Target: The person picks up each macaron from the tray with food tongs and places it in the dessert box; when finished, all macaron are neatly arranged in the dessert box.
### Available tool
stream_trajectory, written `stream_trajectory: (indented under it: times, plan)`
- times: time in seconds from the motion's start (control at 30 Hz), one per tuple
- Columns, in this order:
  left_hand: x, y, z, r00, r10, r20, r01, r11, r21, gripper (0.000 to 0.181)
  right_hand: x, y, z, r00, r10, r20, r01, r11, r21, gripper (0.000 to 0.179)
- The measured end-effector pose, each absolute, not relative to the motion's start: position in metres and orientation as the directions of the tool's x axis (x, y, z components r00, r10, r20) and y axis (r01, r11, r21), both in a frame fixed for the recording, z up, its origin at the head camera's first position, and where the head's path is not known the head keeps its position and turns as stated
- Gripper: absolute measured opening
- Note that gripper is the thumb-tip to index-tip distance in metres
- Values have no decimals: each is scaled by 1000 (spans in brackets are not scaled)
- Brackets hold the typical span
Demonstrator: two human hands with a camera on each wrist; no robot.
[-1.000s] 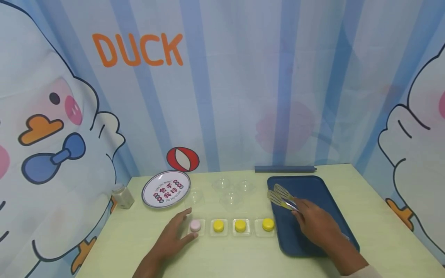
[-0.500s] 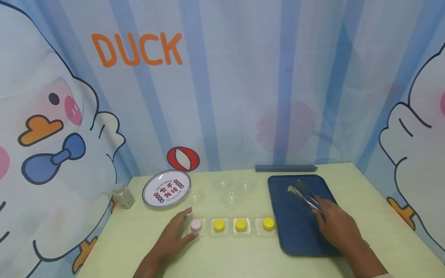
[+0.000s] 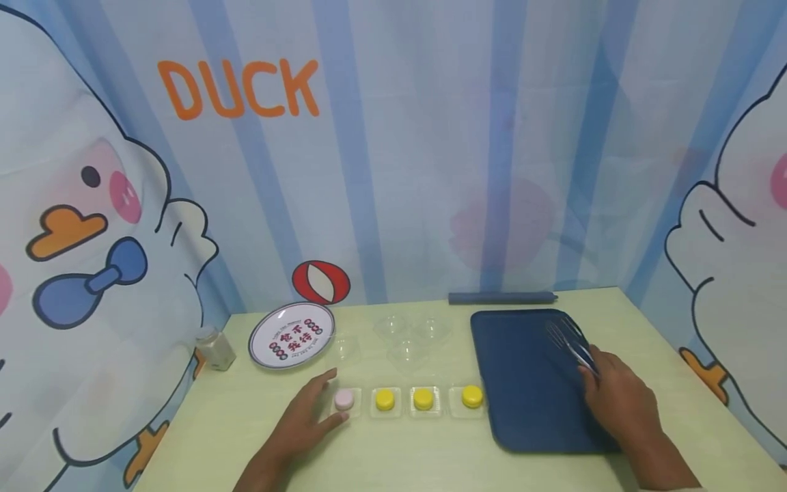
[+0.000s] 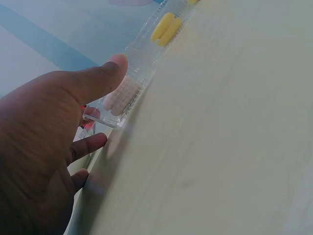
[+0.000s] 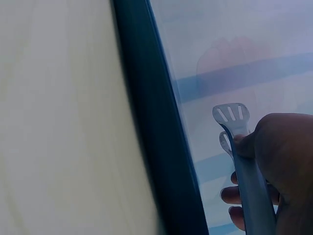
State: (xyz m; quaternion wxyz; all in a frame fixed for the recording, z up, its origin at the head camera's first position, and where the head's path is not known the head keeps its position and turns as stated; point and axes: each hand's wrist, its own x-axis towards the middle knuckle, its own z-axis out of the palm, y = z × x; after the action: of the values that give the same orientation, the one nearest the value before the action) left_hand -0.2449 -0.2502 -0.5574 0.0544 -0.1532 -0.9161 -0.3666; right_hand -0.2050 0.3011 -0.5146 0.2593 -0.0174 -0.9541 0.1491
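Note:
My right hand [image 3: 624,400] grips metal tongs [image 5: 252,191] over the right side of the blue tray [image 3: 529,410]; their two slotted heads stand a little apart with nothing between them. My left hand [image 3: 301,420] rests on the table with thumb and forefinger spread around the small clear plastic box [image 4: 115,122] at the left end of a row. A pink macaron [image 3: 344,400] sits in that box, and the thumb tip overlaps its near edge. Yellow macarons [image 3: 384,400] lie singly in the other clear boxes of the row.
Behind the row stand several clear plastic lids [image 3: 406,352]. A white plate [image 3: 277,328] with red lettering lies back left, next to a small shaker jar [image 3: 215,348]. A dark blue rod [image 3: 501,298] lies along the table's back edge, before the duck-print curtain [image 3: 399,137].
My right hand has carried the tongs to the right across the blue tray, away from the yellow macaron at the row's right end. My left hand has kept its place.

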Motion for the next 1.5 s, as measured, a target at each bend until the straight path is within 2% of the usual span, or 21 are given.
stream_trajectory:
  times: [0.23, 0.47, 0.73, 0.97, 1.23, 1.5]
  plan:
    - [-245, -252, -557, -949, 241, 204, 315, 683, 659, 82, -206, 315, -516, -864, 193, 466, 32, 943, -331, 44]
    - [-244, -251, -556, -952, 240, 189, 304, 682, 665, 83, -209, 327, -518, -886, 266, 379, 131, 929, -346, 40]
    - [-245, -249, -556, -949, 239, 205, 314, 686, 656, 83, -211, 340, -526, -864, 308, 398, 153, 914, -375, 35]
    - [-244, -247, -554, -951, 238, 195, 307, 689, 657, 82, -214, 348, -525, -890, 373, 262, 259, 887, -382, 40]
    - [-244, -249, -556, -950, 237, 205, 313, 683, 660, 82, -214, 352, -528, -885, 370, 284, 238, 882, -406, 38]
    - [-243, -247, -554, -952, 234, 198, 306, 683, 664, 81, -215, 357, -531, -898, 382, 217, 275, 875, -398, 42]
